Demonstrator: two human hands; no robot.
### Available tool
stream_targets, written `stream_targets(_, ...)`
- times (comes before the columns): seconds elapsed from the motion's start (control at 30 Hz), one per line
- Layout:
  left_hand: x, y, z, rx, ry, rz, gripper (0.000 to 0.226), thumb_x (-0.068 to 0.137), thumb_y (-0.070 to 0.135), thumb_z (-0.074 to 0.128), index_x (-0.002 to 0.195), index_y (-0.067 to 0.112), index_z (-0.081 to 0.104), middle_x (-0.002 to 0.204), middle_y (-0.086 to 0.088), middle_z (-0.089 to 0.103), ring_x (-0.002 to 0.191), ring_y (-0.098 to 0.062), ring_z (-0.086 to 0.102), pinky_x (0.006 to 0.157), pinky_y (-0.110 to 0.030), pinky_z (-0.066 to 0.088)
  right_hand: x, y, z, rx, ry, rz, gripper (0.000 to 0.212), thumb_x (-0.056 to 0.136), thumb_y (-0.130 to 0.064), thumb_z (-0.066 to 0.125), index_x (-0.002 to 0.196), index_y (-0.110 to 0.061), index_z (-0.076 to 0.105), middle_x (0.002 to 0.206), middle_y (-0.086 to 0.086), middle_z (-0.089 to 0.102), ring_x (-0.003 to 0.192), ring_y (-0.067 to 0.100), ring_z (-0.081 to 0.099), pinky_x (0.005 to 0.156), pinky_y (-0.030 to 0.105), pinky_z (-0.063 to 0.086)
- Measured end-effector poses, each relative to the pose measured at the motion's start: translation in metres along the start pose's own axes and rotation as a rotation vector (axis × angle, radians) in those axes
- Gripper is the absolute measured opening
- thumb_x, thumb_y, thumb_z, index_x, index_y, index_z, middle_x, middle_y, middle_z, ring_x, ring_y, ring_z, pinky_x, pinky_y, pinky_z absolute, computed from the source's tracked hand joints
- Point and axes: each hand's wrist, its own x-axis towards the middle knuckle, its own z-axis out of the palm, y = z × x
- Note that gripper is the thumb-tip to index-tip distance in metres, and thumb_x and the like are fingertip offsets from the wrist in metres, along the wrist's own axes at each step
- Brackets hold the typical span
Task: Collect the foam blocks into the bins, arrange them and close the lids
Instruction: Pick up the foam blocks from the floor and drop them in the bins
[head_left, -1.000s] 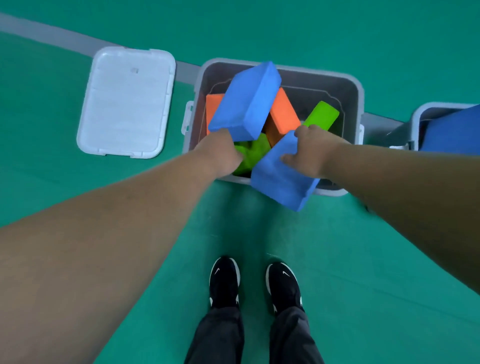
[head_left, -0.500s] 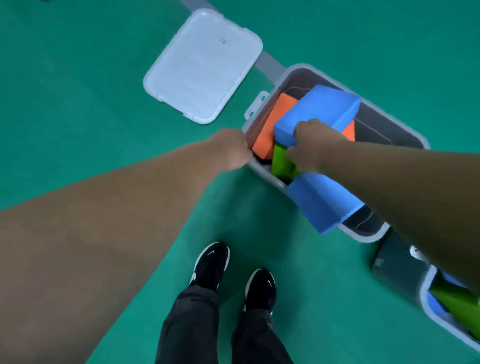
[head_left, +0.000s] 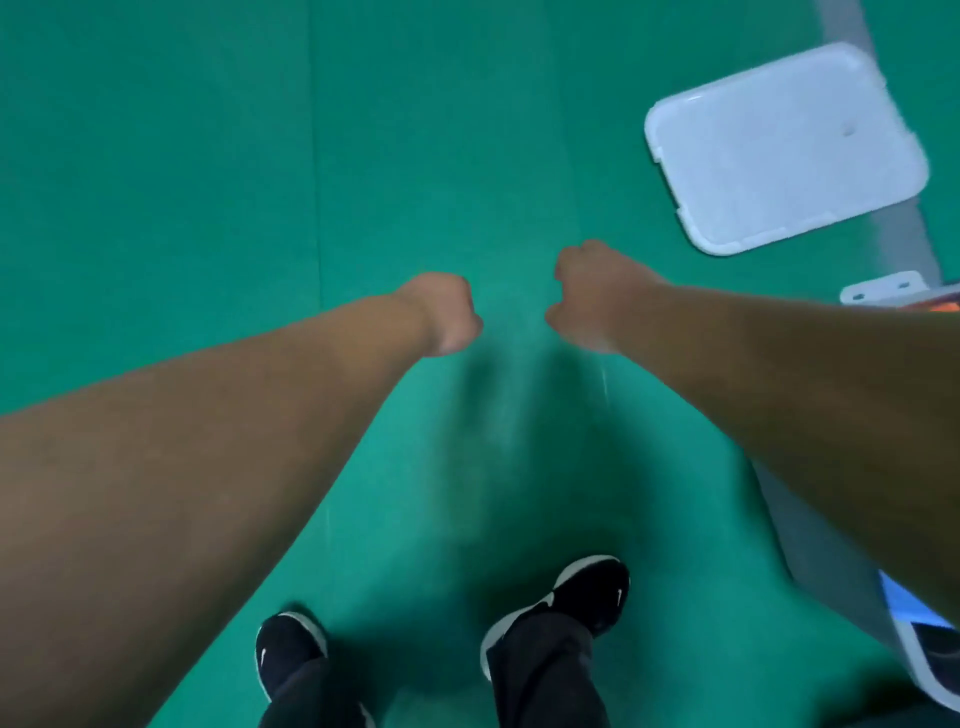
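Note:
My left hand (head_left: 447, 312) and my right hand (head_left: 592, 296) hang side by side over bare green floor, fingers curled under, holding nothing. The grey bin (head_left: 831, 561) is at the right edge, mostly hidden behind my right forearm; its white latch (head_left: 883, 291) shows above the arm. A sliver of an orange foam block (head_left: 948, 304) and a corner of a blue foam block (head_left: 904, 608) show in it. The bin's white lid (head_left: 784, 150) lies flat on the floor at the upper right, beyond my right hand.
Green mat floor fills the left and middle of the view. A grey floor stripe (head_left: 904, 234) runs under the lid at the right. My black shoes (head_left: 288, 649) stand at the bottom, the right shoe (head_left: 587, 597) stepped forward. The image is motion-blurred.
The view has swung left, away from the bin. My right hand has let go of the blue blocks, and both hands have come off the bin over open floor.

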Motion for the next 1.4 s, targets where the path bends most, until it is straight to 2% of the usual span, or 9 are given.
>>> stream_targets(0.4,-0.159,-0.332,0.133,-0.299,-0.047,-0.279,0.037,0.099,0.029,0.046,0.122,0.007,0.065,0.125,-0.016,0.066,0.118,-0.036,0.061,0.093,-0.037,0.052,-0.008,-0.373,0.117,-0.412,-0.165,-0.364,0.043,0.091,-0.029,0.054,0.128,-0.008,0.057,0.125,0.014,0.049,0.119,0.041,0.058,0.095,0.043,0.050)
stream_targets(0.57,-0.260,-0.501,0.182,-0.358,-0.069,-0.452,0.030,0.097,0.027,0.048,0.106,0.005,0.066,0.115,-0.019,0.069,0.107,-0.038,0.064,0.085,-0.036,0.053,-0.029,-0.558,0.146,-0.589,-0.196,-0.566,0.040,0.092,-0.029,0.052,0.123,-0.006,0.062,0.123,0.016,0.053,0.117,0.041,0.060,0.092,0.040,0.049)
stream_targets(0.67,-0.327,-0.594,0.207,-0.341,-0.097,-0.578,0.032,0.098,0.029,0.048,0.104,0.003,0.067,0.113,-0.020,0.070,0.105,-0.038,0.065,0.078,-0.034,0.049,-0.046,-0.663,0.157,-0.648,-0.192,-0.675,0.034,0.095,-0.028,0.050,0.112,-0.002,0.065,0.119,0.022,0.060,0.112,0.040,0.062,0.081,0.035,0.048)
stream_targets(0.77,-0.379,-0.670,0.229,-0.375,-0.083,-0.718,0.033,0.100,0.029,0.048,0.109,0.003,0.066,0.118,-0.021,0.068,0.109,-0.038,0.064,0.077,-0.035,0.047,-0.058,-0.747,0.175,-0.707,-0.177,-0.761,0.035,0.098,-0.026,0.049,0.117,-0.001,0.066,0.121,0.023,0.065,0.116,0.039,0.062,0.086,0.034,0.050)
stream_targets(0.97,-0.406,-0.739,0.287,-0.507,-0.121,-0.803,0.028,0.101,0.028,0.046,0.098,0.005,0.061,0.114,-0.022,0.068,0.093,-0.036,0.058,0.080,-0.038,0.050,-0.051,-0.849,0.247,-0.813,-0.243,-0.888,0.039,0.099,-0.027,0.049,0.125,-0.001,0.062,0.128,0.023,0.062,0.120,0.040,0.060,0.090,0.037,0.050)
stream_targets(1.1,-0.391,-0.762,0.316,-0.562,-0.237,-0.769,0.034,0.104,0.028,0.043,0.117,0.004,0.065,0.131,-0.022,0.063,0.112,-0.038,0.062,0.081,-0.037,0.047,-0.022,-0.895,0.299,-0.946,-0.340,-1.003,0.041,0.096,-0.028,0.045,0.126,-0.003,0.058,0.128,0.021,0.056,0.118,0.040,0.058,0.093,0.039,0.051)
stream_targets(1.17,-0.384,-0.780,0.327,-0.616,-0.280,-0.791,0.034,0.104,0.029,0.042,0.115,0.005,0.065,0.131,-0.021,0.063,0.109,-0.038,0.062,0.082,-0.037,0.048,-0.007,-0.920,0.316,-0.994,-0.356,-1.025,0.039,0.098,-0.028,0.048,0.126,-0.004,0.058,0.130,0.021,0.055,0.119,0.040,0.059,0.083,0.034,0.046)
stream_targets(1.3,-0.363,-0.814,0.356,-0.743,-0.274,-0.877,0.038,0.105,0.026,0.043,0.129,0.003,0.062,0.133,-0.018,0.062,0.120,-0.036,0.061,0.081,-0.036,0.043,0.030,-0.955,0.352,-0.997,-0.390,-1.044,0.026,0.094,-0.028,0.052,0.108,-0.007,0.056,0.126,0.021,0.058,0.111,0.039,0.062,0.081,0.036,0.049)
stream_targets(1.4,-0.336,-0.827,0.388,-0.797,-0.254,-0.878,0.037,0.105,0.025,0.045,0.126,0.001,0.063,0.131,-0.019,0.063,0.118,-0.036,0.061,0.081,-0.036,0.044,0.063,-0.967,0.391,-0.978,-0.415,-1.047,0.051,0.091,-0.037,0.061,0.133,-0.009,0.055,0.132,0.019,0.056,0.115,0.039,0.061,0.091,0.039,0.053)
